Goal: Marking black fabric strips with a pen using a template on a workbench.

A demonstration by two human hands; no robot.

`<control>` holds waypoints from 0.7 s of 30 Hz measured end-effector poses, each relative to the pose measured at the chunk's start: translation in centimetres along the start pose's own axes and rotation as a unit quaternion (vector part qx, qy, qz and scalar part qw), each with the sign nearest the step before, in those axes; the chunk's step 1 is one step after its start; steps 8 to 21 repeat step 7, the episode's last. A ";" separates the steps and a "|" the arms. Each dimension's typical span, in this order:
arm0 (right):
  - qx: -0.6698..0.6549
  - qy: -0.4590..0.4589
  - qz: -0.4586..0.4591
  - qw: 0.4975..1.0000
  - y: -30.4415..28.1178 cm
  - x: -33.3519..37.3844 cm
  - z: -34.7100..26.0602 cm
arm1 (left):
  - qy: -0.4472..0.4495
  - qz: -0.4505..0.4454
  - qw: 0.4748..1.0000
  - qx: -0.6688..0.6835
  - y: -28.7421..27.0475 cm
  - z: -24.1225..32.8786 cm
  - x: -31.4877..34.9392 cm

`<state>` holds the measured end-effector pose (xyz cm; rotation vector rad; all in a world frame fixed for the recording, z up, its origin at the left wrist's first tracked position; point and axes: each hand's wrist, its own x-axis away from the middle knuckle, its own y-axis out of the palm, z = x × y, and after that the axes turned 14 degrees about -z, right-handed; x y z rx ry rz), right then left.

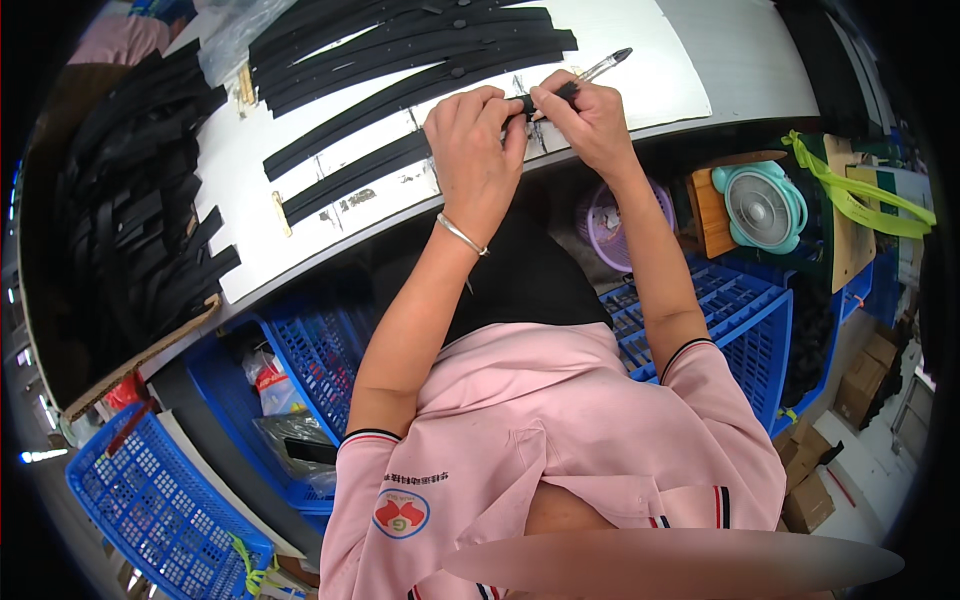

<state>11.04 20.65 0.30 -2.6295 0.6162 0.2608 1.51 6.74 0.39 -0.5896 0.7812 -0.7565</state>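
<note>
My right hand (590, 120) is closed round a pen (604, 67) with a clear barrel, its dark end pointing up and away to the right. Close beside it, my left hand (470, 145) pinches the end of a black fabric strap (360, 178), which runs left along the white board (660, 60). Both hands' fingertips meet over that strap end; the exact contact of the pen tip is hard to see. Further back on the board, several more black straps (420, 62) lie roughly side by side, some with small dots along them.
A box (150, 370) heaped with black straps (130, 200) stands at the left. Blue plastic crates (170, 500) sit below the table on both sides. To the right are a purple basket (655, 215), a turquoise fan (765, 205) and a yellow-green ribbon (860, 205).
</note>
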 end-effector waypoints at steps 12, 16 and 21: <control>0.067 -0.014 0.001 0.998 0.5 -0.5 -0.3 | 0.008 0.000 1.000 0.002 -0.2 -0.3 0.2; 0.067 -0.014 0.001 0.998 0.5 -0.5 -0.3 | 0.008 0.000 1.000 0.002 -0.2 -0.3 0.2; 0.067 -0.014 0.001 0.998 0.5 -0.5 -0.3 | 0.008 0.000 1.000 0.002 -0.2 -0.3 0.2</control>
